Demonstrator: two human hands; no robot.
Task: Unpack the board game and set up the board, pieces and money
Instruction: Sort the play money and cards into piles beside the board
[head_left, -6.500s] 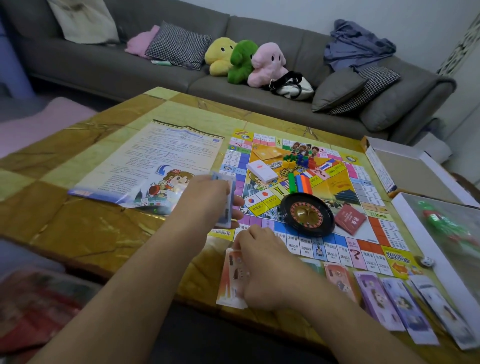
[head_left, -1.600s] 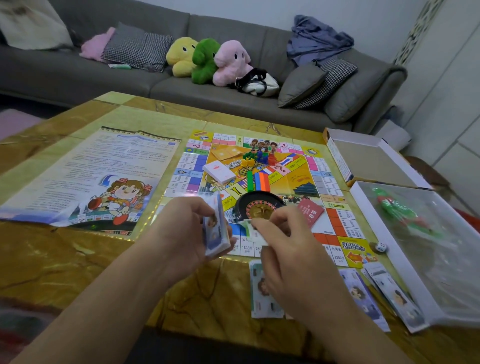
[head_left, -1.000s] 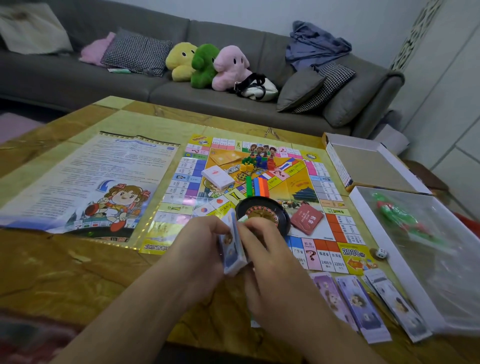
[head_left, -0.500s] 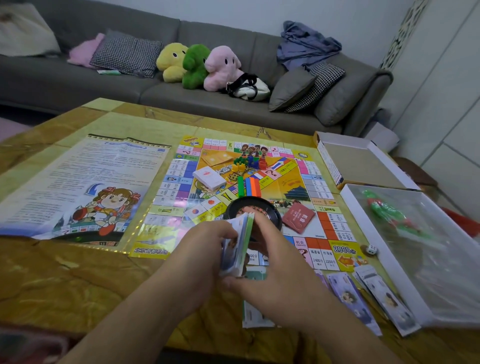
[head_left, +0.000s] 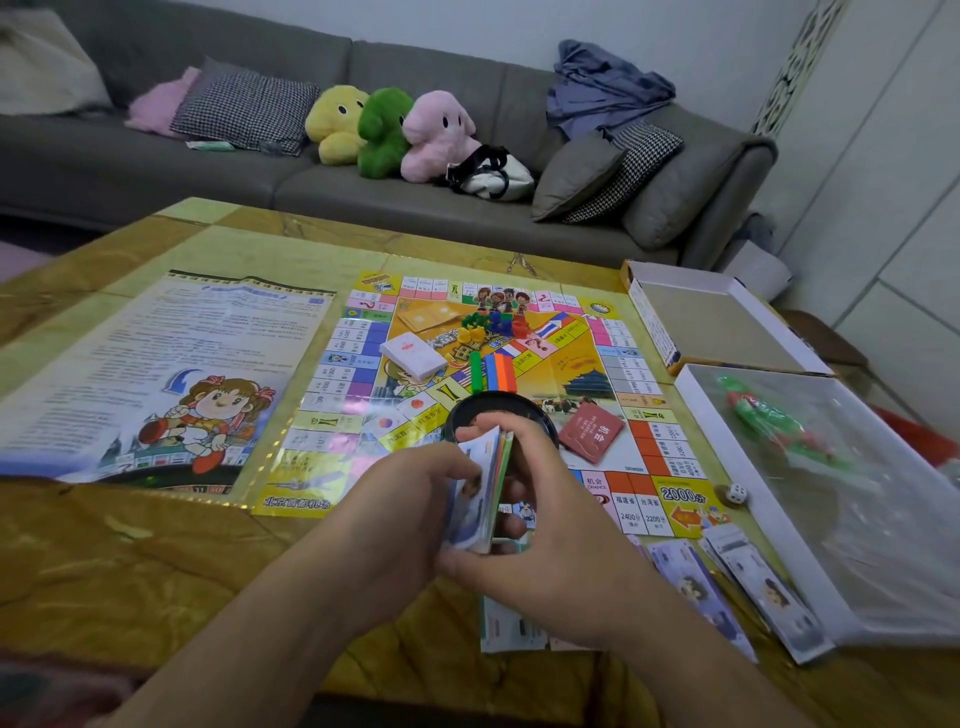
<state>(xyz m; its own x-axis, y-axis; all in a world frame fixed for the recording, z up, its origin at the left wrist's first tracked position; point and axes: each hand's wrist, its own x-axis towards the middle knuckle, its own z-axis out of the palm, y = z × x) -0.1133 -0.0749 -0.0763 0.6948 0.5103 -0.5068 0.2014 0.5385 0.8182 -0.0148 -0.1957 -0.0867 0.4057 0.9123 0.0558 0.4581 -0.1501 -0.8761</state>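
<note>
- Left hand (head_left: 400, 519) grips the play-money stack (head_left: 480, 493) upright, at the game board's (head_left: 332, 467) 6 o'clock edge.
- Right hand (head_left: 550, 525) has returned from dealing, pinching the stack's outermost note.
- Sorted notes (head_left: 696, 587) lie at 4 o'clock; sorting continues.

Upright money stack (head_left: 480, 493) above flat board (head_left: 582, 374)

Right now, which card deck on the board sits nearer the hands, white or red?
The red deck, lying flat just right of the black roulette wheel, close behind the right hand. The white deck lies farther back, toward the board's centre.
</note>
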